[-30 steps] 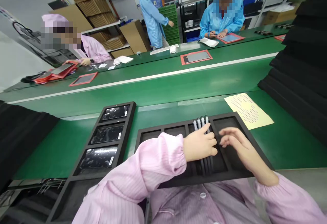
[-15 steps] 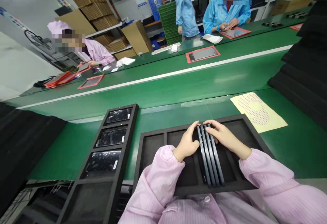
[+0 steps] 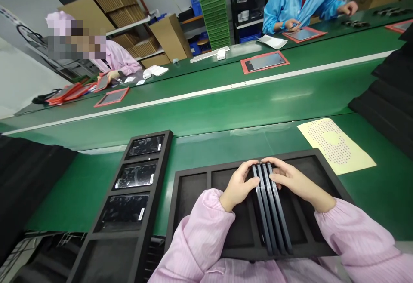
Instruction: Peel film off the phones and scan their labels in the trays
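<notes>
Several dark smartphones (image 3: pixel 272 214) stand on their long edges, side by side in a tight row. My left hand (image 3: pixel 238 186) is closed on the far end of this row from the left, its thumb pressed to the outer phone. From the right, my right hand (image 3: pixel 293 184) grips the same far end, with fingers curled over the top and partly hidden. Under the row lies a black foam tray (image 3: pixel 192 172) with compartments. Left of it, another foam tray (image 3: pixel 142 231) holds phones with shiny dark screens and small white labels, such as one phone (image 3: pixel 124 210).
A yellow sticker sheet (image 3: pixel 338 145) lies beyond the right tray on the green bench (image 3: pixel 206 145). A raised green ledge (image 3: pixel 206 102) runs behind, bearing red-framed panels like this panel (image 3: pixel 264 62). Two co-workers sit across it. Black cloth (image 3: pixel 383 98) hangs at the right.
My left thumb has shifted onto the phones' side; both hands still hold the row. The view has moved slightly. A standing person in blue is gone from view, and the seated co-worker's hands have parted.
</notes>
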The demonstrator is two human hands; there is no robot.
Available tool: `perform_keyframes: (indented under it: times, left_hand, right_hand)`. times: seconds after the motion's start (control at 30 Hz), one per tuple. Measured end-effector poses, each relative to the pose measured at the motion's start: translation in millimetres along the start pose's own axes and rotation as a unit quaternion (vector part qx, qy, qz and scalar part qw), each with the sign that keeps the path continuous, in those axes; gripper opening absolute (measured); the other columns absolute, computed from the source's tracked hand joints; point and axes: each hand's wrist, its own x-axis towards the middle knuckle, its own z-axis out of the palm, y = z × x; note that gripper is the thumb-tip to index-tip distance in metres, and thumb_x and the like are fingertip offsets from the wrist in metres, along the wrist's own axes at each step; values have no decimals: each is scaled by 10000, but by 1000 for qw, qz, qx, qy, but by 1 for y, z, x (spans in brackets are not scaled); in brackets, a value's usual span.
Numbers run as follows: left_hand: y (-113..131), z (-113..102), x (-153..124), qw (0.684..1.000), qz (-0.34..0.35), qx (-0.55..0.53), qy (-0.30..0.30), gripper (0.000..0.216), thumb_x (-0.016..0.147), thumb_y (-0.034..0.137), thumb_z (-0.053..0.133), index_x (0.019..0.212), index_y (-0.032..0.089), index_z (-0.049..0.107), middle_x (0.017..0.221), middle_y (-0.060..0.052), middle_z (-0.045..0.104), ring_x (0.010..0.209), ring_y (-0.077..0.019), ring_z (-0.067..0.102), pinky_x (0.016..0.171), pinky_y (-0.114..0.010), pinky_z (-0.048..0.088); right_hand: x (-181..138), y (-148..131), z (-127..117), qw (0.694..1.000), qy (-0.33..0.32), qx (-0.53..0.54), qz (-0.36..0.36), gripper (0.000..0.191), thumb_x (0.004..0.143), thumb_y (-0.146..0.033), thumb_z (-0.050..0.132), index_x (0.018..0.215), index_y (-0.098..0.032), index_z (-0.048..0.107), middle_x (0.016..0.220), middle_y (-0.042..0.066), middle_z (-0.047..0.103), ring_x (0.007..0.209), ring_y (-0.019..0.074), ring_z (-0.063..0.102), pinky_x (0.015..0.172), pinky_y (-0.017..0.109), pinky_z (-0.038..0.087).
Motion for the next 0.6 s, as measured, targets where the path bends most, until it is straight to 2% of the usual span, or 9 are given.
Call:
perform_keyframes:
  times: [0.2,0.4,0.6]
  left_hand:
    - [0,2,0,999,-21,-40,4,465,667,281,667,1093,169,519,1198,-107,569,1198,-252,487,1067,-395,321]
    - [-1,-1,-1,998,-12,-21,-54,578,627,217,635,1171,171,443,1270,-119,509,1234,-246,445,1078,-387,300]
    - [2,-2,-2,997,-13,-12,-73,601,655,261,625,1203,169,396,1315,-138,465,1266,-251,411,1091,-393,281]
  right_hand:
    - [-2,-1,0,1000,-7,0,-4,597,706,-478,575,1207,-187,433,636,-39,416,573,129,415,535,274,347]
    - [-5,-1,-5,999,-49,3,6,694,694,-456,613,1278,-192,347,714,-20,459,647,151,450,614,304,369]
    - [-5,0,-6,999,-52,1,-6,687,711,-472,611,1290,-206,352,715,-20,467,663,161,485,633,326,402]
